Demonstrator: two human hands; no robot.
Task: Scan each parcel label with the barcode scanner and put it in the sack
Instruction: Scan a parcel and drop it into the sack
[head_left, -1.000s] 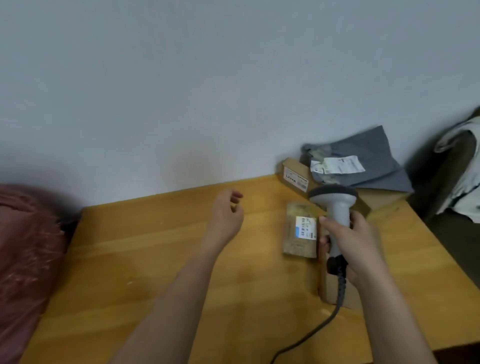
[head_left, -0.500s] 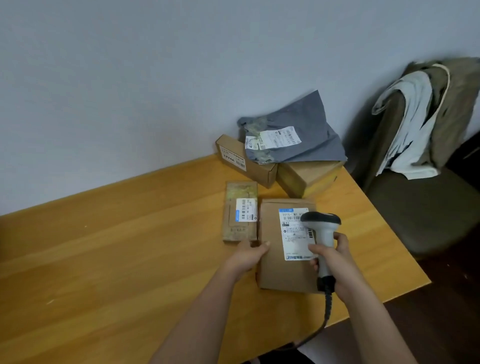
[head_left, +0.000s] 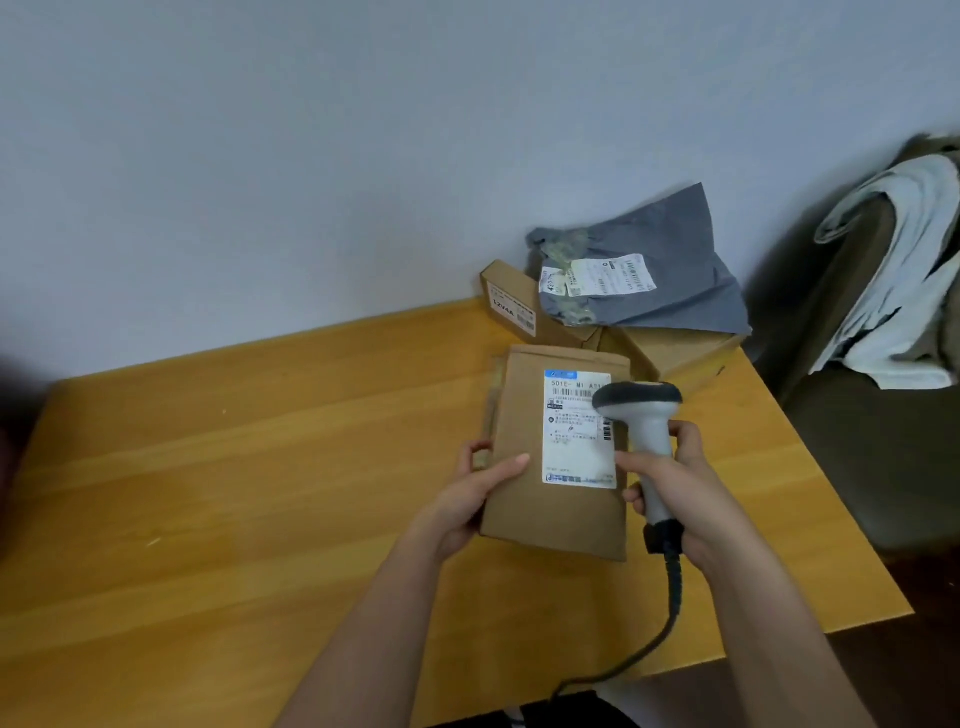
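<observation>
My left hand (head_left: 475, 491) grips the left edge of a flat brown cardboard parcel (head_left: 524, 499), thumb on top, lifting it off the wooden table (head_left: 208, 493). Its white label (head_left: 574, 441) faces up. My right hand (head_left: 680, 483) holds the grey barcode scanner (head_left: 641, 421) by its handle, the dark head over the label's right side. A thin small parcel (head_left: 489, 410) is mostly hidden behind the lifted one. The sack is not in view.
At the table's back right corner lie a small brown box (head_left: 511, 301), a larger box (head_left: 675, 348) and a grey mailer bag (head_left: 654, 275) with a label on top of them. A chair (head_left: 852, 426) draped with clothes stands right of the table. The scanner cable (head_left: 670, 613) hangs over the front edge.
My left hand went from touching the flat parcel's near edge to gripping its left side and raising it over the small parcel. The scanner stays above the label.
</observation>
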